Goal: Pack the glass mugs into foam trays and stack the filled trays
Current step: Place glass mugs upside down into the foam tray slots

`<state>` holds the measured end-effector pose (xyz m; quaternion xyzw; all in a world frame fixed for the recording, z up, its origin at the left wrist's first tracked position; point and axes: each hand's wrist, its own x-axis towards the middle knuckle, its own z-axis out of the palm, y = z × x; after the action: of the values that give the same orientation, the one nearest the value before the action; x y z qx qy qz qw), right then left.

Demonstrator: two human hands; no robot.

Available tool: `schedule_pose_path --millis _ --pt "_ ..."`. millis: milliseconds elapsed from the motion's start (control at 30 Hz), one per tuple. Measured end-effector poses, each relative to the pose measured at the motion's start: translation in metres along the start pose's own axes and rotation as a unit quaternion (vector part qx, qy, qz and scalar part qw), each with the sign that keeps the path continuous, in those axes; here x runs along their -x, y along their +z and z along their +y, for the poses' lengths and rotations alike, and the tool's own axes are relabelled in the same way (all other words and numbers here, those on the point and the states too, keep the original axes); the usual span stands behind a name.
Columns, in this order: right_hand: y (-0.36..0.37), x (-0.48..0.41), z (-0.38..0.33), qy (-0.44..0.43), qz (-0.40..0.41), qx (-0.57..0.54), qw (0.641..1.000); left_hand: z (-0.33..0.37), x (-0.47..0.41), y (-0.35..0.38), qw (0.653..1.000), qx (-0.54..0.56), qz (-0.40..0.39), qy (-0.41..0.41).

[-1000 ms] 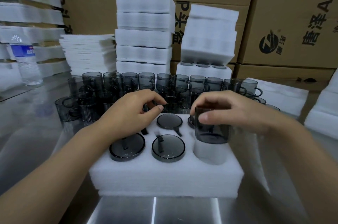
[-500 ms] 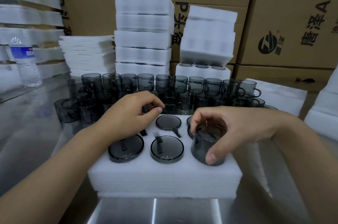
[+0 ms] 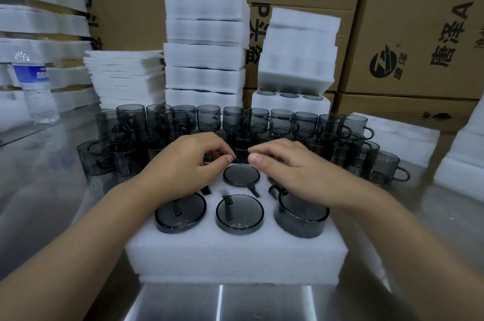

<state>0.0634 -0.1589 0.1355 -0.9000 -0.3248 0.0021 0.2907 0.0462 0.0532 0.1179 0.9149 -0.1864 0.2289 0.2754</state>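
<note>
Head view: loose mugs (image 3: 209, 117) crowd behind tray (image 3: 235, 255).

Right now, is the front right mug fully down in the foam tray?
Not fully. The front right mug stands higher above the foam tray than the front middle mug.

Both forearms (image 3: 86, 237) reach in from the bottom corners, palms down. Left grip (image 3: 188, 163) has fingers curled toward the thumb, right grip (image 3: 290, 168) is loosely curved, thumb tips close together. Can't tell if either's holding anything.
</note>
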Motion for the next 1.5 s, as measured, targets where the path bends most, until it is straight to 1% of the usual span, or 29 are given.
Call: schedule_pose_path --millis 67,200,333,600,833,900,933,1000,1067,1100,1133,1167,1200,1233,1300,1367,1433,1467,1500 --pt "0.004 0.0 0.001 0.018 -0.027 0.036 0.999 0.0 0.0 0.0 1.0 -0.002 -0.001 0.001" --pt "0.009 0.0 0.003 0.039 -0.049 0.057 0.996 0.0 0.0 0.0 1.0 -0.005 -0.004 -0.001" --pt "0.016 -0.001 0.004 0.038 -0.066 0.14 0.987 -0.001 0.001 0.0 1.0 -0.012 -0.011 -0.006" --pt "0.019 -0.003 0.006 0.017 -0.077 0.184 0.98 0.0 0.002 -0.001 1.0 -0.017 -0.019 -0.016" --pt "0.019 -0.002 0.006 0.005 -0.067 0.181 0.981 0.003 0.002 -0.003 0.999 -0.006 -0.023 -0.024" --pt "0.009 0.001 0.005 -0.002 -0.051 0.14 0.989 0.004 0.003 -0.003 0.999 0.0 -0.024 -0.03" --pt "-0.002 0.002 0.005 -0.006 -0.021 0.106 0.994 0.005 0.003 -0.003 0.999 0.0 -0.025 -0.034" --pt "-0.032 -0.001 0.015 -0.003 0.091 0.058 0.994 0.005 0.003 -0.002 0.999 -0.004 -0.029 -0.042" --pt "-0.072 -0.007 0.039 0.042 0.222 0.085 0.97 0.004 0.002 -0.003 0.998 -0.01 -0.035 -0.043" --pt "-0.092 -0.01 0.055 0.078 0.264 0.111 0.955 0.004 0.002 -0.003 0.998 -0.012 -0.036 -0.042" --pt "-0.111 -0.013 0.073 0.128 0.28 0.141 0.941 0.003 0.002 -0.003 0.998 -0.012 -0.036 -0.04" --pt "-0.128 -0.015 0.093 0.188 0.27 0.176 0.928 0.003 0.002 -0.003 0.999 -0.013 -0.034 -0.038" --pt "-0.143 -0.017 0.113 0.249 0.238 0.216 0.914 0.003 0.002 -0.003 0.999 -0.016 -0.031 -0.037" --pt "-0.155 -0.019 0.132 0.299 0.194 0.258 0.898 0.003 0.002 -0.003 0.999 -0.02 -0.029 -0.035" --pt "-0.168 -0.021 0.157 0.363 0.101 0.345 0.86 0.003 0.002 -0.003 0.999 -0.03 -0.03 -0.029" --pt "-0.17 -0.022 0.177 0.378 0.04 0.428 0.82 0.003 0.002 -0.003 0.998 -0.035 -0.037 -0.023" --pt "-0.166 -0.022 0.191 0.379 0.001 0.519 0.767 0.002 0.002 -0.004 0.998 -0.031 -0.04 -0.023" --pt "-0.166 -0.023 0.199 0.388 -0.022 0.551 0.739 0.001 0.002 -0.004 0.999 -0.027 -0.038 -0.025" --pt "-0.167 -0.023 0.208 0.406 -0.045 0.56 0.721 0.0 0.002 -0.004 0.999 -0.025 -0.037 -0.028"
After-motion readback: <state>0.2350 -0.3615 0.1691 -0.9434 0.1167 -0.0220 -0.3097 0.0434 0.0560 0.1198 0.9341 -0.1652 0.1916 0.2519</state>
